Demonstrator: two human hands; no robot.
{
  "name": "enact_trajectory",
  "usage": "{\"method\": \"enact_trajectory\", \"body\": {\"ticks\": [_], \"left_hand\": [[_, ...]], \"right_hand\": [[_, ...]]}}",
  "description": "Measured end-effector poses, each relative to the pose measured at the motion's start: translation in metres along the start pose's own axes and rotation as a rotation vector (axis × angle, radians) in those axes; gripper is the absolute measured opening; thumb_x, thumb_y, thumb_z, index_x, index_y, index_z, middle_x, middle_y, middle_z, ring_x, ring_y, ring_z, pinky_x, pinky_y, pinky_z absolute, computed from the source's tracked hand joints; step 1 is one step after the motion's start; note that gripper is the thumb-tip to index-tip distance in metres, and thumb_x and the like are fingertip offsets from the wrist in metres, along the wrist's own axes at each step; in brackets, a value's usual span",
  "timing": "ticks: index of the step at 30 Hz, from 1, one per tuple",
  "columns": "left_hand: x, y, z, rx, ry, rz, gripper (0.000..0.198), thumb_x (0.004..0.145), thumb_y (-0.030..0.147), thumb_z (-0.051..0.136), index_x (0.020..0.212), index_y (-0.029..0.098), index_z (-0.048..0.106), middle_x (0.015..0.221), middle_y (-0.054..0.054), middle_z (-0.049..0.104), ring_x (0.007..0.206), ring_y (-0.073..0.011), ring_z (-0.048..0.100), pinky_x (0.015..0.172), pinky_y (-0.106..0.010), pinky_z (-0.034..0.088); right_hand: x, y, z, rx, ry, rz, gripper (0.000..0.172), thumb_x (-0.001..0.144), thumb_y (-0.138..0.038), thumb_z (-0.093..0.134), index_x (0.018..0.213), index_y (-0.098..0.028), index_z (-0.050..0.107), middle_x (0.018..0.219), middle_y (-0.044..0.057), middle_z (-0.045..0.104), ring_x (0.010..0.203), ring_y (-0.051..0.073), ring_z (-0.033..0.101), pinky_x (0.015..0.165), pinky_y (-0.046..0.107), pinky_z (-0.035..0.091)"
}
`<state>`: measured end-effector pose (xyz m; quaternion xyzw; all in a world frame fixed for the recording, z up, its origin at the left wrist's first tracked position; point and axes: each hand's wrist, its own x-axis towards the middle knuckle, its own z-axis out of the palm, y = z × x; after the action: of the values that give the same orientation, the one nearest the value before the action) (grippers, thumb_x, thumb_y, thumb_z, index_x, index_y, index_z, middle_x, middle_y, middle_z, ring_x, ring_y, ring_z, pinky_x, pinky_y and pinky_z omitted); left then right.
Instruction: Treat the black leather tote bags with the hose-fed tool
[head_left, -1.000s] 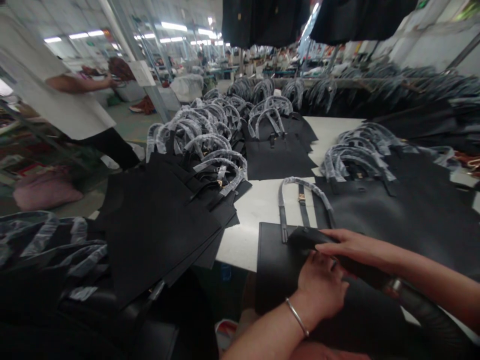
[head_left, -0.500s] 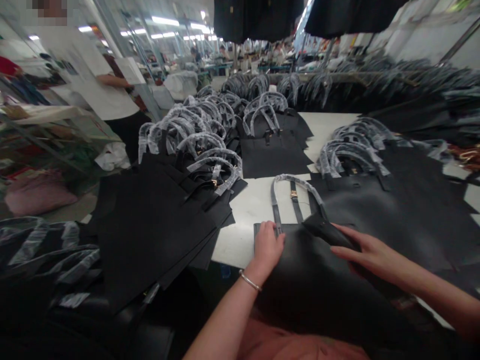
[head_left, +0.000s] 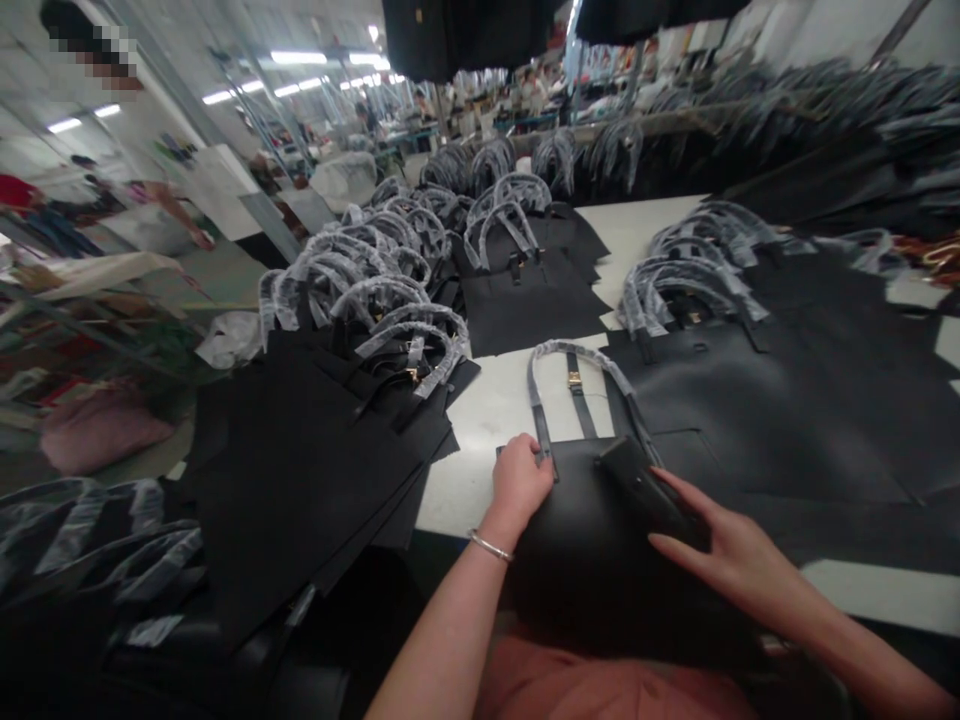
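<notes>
In front of me lies a black leather bag panel (head_left: 592,540) with a looped handle (head_left: 577,345) wrapped in clear plastic. A narrow strap with a gold buckle (head_left: 574,381) sticks up inside the loop. My left hand (head_left: 521,480) grips the panel's top edge at the handle's left base, fingers curled. My right hand (head_left: 720,540) holds a folded black leather piece (head_left: 637,480) between thumb and fingers near the handle's right base. Whether this piece is a turned-over part of the panel or a separate pouch, I cannot tell.
Stacked black panels with wrapped handles lie to the left (head_left: 292,470) and the right (head_left: 780,400) on a white table (head_left: 469,410). Another pile (head_left: 532,310) sits farther back. A metal post (head_left: 225,170) and a person's arm (head_left: 176,210) show at left.
The view has shifted, and a co-worker at left is now mostly hidden behind the post. The folded black piece has tilted, showing more of its flat face. Both hands keep their hold.
</notes>
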<state>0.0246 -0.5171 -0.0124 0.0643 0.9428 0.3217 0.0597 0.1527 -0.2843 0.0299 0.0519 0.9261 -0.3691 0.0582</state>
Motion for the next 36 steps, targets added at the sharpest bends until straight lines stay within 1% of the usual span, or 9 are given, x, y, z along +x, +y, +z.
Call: {"method": "enact_trajectory", "body": {"ticks": [3,6,11,18,21,25,28,33,36], "left_hand": [[0.000,0.002,-0.002,0.050,-0.054,0.001,0.018,0.074,0.011,0.059,0.090,0.018,0.063,0.079,-0.002,0.067,0.077,-0.0160,0.064,0.071,-0.024,0.046],[-0.005,0.007,-0.006,0.105,-0.092,0.011,0.011,0.078,0.014,0.057,0.083,0.018,0.065,0.080,-0.003,0.069,0.078,-0.0161,0.065,0.072,-0.023,0.047],[-0.010,0.030,-0.011,0.270,-0.149,-0.008,0.022,0.086,0.018,0.048,0.084,0.014,0.070,0.091,-0.015,0.070,0.090,-0.0247,0.067,0.081,-0.032,0.049],[0.013,0.054,-0.011,0.384,-0.322,-0.072,0.020,0.074,0.012,0.060,0.089,0.006,0.071,0.097,-0.027,0.068,0.098,-0.0366,0.066,0.084,-0.040,0.051],[0.021,0.051,-0.012,0.345,-0.369,-0.125,0.017,0.071,0.011,0.064,0.087,0.009,0.071,0.092,-0.022,0.070,0.095,-0.0318,0.068,0.080,-0.032,0.053],[0.019,0.038,-0.015,0.243,-0.412,-0.218,0.011,0.077,0.016,0.063,0.087,0.014,0.066,0.073,-0.008,0.070,0.070,-0.0197,0.070,0.061,-0.021,0.054],[0.015,0.031,-0.014,0.163,-0.389,-0.272,0.016,0.079,0.015,0.060,0.095,0.016,0.060,0.073,-0.003,0.067,0.057,-0.0135,0.066,0.051,-0.018,0.052],[0.013,0.028,-0.008,0.078,-0.305,-0.303,0.018,0.081,0.021,0.062,0.096,0.017,0.052,0.070,0.001,0.061,0.051,-0.0110,0.061,0.047,-0.019,0.051],[0.014,0.028,-0.007,0.032,-0.305,-0.326,0.016,0.081,0.016,0.060,0.094,0.018,0.051,0.064,0.004,0.057,0.049,-0.0105,0.059,0.048,-0.020,0.053]], "right_hand": [[-0.002,0.004,0.006,-0.030,0.015,-0.008,0.070,0.082,-0.042,0.059,0.145,-0.016,0.041,0.124,0.011,0.068,0.105,0.030,0.068,0.087,0.040,0.056],[-0.005,0.008,0.015,-0.054,0.054,-0.049,0.070,0.084,-0.041,0.057,0.146,-0.013,0.040,0.131,0.014,0.063,0.111,0.031,0.065,0.092,0.042,0.055],[-0.010,0.016,0.033,-0.114,0.159,-0.152,0.068,0.088,-0.038,0.052,0.147,-0.008,0.036,0.138,0.019,0.055,0.121,0.029,0.058,0.100,0.043,0.050],[-0.010,0.020,0.043,-0.136,0.253,-0.227,0.065,0.090,-0.036,0.051,0.145,-0.005,0.037,0.135,0.022,0.057,0.118,0.031,0.060,0.096,0.044,0.053],[-0.009,0.020,0.043,-0.121,0.254,-0.235,0.064,0.090,-0.035,0.050,0.145,-0.004,0.036,0.134,0.023,0.058,0.117,0.032,0.061,0.094,0.044,0.054],[-0.009,0.020,0.043,-0.091,0.244,-0.223,0.065,0.090,-0.033,0.051,0.146,-0.004,0.035,0.132,0.023,0.059,0.115,0.033,0.061,0.093,0.045,0.055],[-0.010,0.019,0.043,-0.073,0.230,-0.210,0.066,0.089,-0.033,0.052,0.147,-0.006,0.034,0.130,0.022,0.060,0.114,0.034,0.062,0.092,0.047,0.055],[-0.011,0.017,0.042,-0.051,0.222,-0.199,0.065,0.090,-0.033,0.051,0.147,-0.010,0.033,0.126,0.020,0.062,0.113,0.036,0.062,0.092,0.050,0.054],[-0.011,0.016,0.042,-0.046,0.227,-0.196,0.065,0.090,-0.032,0.051,0.148,-0.011,0.032,0.125,0.020,0.063,0.111,0.036,0.063,0.091,0.050,0.054]]}}
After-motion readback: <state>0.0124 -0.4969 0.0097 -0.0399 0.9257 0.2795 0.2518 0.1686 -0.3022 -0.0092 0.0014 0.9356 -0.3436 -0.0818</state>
